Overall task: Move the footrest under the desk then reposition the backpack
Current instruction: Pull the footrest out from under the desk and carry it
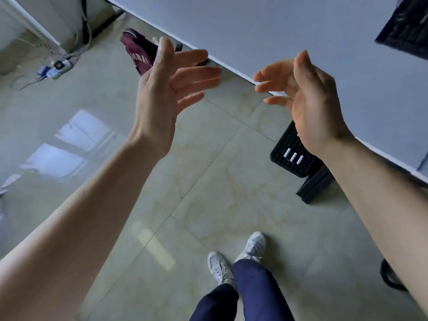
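The footrest [294, 156] is seen half hidden under the desk [278, 38] edge, long axis running beneath it. The backpack [139, 50] is partly covered by the left hand [162, 89]. Both it and the right hand [308, 105] are spread open, nothing held.

Hands: 2 bare hands, the left hand [165, 89] and the right hand [308, 100], both with fingers spread and holding nothing.
Forearms: 2, both bare.
Shoes: 2 pale grey lace-up trainers, the left one [217, 267] and the right one [253, 246].
Trouser legs: 2, dark blue [252, 290].
Footrests: 1 black studded plastic footrest [291, 156], partly under the desk edge.
White bars on the footrest: 3 [293, 156].
Backpacks: 1 maroon fabric backpack [139, 50], partly hidden by the left hand.
Desks: 1 pale grey flat desk top [278, 31].
Power strips: 1 white power strip [59, 66] on the floor, with cables too tangled to count.
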Available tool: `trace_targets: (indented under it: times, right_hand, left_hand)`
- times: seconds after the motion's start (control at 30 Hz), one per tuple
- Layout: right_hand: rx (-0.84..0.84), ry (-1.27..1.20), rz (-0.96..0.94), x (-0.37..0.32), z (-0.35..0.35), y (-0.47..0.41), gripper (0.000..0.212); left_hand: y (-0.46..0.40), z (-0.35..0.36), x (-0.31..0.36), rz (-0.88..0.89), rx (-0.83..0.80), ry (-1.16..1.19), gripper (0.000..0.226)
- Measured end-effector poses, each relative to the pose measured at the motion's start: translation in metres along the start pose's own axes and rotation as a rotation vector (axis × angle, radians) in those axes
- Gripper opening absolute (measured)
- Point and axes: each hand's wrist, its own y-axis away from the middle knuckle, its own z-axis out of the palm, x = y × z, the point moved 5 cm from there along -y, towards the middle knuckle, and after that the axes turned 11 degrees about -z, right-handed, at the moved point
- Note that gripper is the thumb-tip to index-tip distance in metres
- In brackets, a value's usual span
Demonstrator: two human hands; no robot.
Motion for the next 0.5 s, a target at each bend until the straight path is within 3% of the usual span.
trace_targets:
  times: [0.3, 0.5]
  right_hand:
    - [0.148, 0.043, 0.054, 0.068, -0.068, 0.017, 0.044]
    - [0.209, 0.035, 0.074, 0.149, -0.097, 0.043, 0.045]
  left_hand:
    - [-0.067, 0.08, -0.076, -0.043, -0.258, -0.007, 0.057]
    - [-0.099, 0.121, -0.163, -0.081, -0.42, -0.022, 0.057]
